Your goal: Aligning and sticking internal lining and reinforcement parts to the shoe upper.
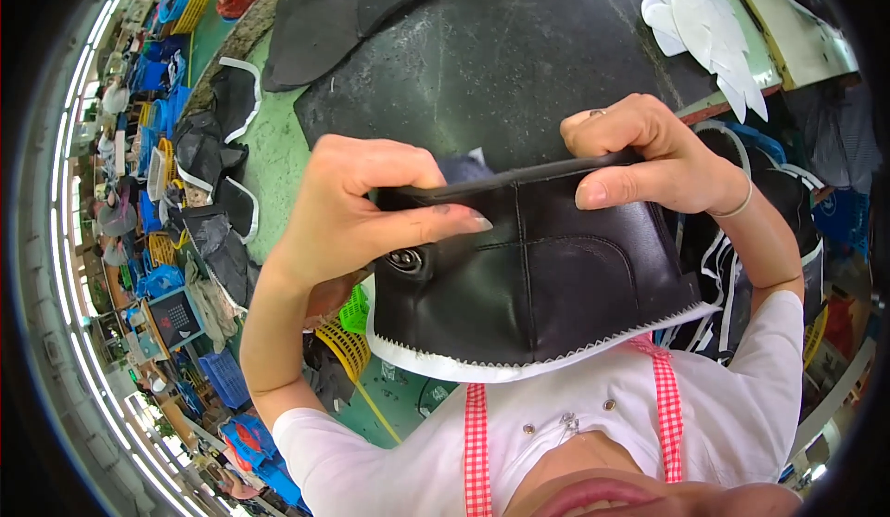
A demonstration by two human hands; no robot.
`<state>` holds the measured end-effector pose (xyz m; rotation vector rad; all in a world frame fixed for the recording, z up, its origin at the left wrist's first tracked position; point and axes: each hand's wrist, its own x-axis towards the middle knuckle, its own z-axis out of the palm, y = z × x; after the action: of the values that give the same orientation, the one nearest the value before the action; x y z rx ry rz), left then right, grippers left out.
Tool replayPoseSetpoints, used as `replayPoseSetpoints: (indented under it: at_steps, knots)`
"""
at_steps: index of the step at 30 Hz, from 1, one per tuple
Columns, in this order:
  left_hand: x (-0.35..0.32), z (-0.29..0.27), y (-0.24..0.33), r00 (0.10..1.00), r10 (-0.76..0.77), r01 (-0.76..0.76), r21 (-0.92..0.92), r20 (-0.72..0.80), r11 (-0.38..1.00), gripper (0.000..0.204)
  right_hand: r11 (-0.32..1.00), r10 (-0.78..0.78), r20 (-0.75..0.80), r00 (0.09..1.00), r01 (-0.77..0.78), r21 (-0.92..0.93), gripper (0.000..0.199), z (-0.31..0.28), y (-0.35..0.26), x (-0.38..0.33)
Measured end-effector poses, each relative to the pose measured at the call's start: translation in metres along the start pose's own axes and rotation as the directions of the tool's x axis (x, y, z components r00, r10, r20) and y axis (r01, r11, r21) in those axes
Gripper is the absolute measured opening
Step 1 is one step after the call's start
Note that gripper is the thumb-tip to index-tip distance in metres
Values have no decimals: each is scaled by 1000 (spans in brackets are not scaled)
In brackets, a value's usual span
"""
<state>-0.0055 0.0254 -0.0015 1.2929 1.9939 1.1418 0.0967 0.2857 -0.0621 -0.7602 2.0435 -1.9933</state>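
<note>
A black leather shoe upper piece (547, 276) with a white zigzag-cut lower edge and a metal eyelet hangs in front of my chest. My left hand (362, 211) pinches its top edge on the left, thumb lying across the front. My right hand (649, 155) grips the same top edge on the right, thumb pressed on the leather. Both hands hold the piece above a large black mat (501, 63) on the green worktable (269, 165).
White cut-out pieces (705, 25) are fanned on the table at the far right. Several black uppers with white trim (222, 146) lie stacked along the table's left edge. Blue and yellow crates (167, 109) line the floor at left.
</note>
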Motion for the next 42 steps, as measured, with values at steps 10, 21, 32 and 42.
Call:
replayPoseSetpoints:
  at_steps: [10,21,32,42]
  knots:
    - [37,-19,32,986,82,-97,104,143,990,17,731,-310,-38,950,212,-649,39,-13,-52,32]
    - [54,-9,-77,766,642,-449,741,31,500,29,787,4,-179,984,-114,-607,19,-30,-42,17]
    - [1,48,-123,984,167,-108,548,-59,830,70,649,655,-296,695,-718,-251,49,-42,54,34]
    - [-11,60,-134,980,195,-190,465,38,865,69,719,693,-64,718,-695,-17,36,-19,40,52]
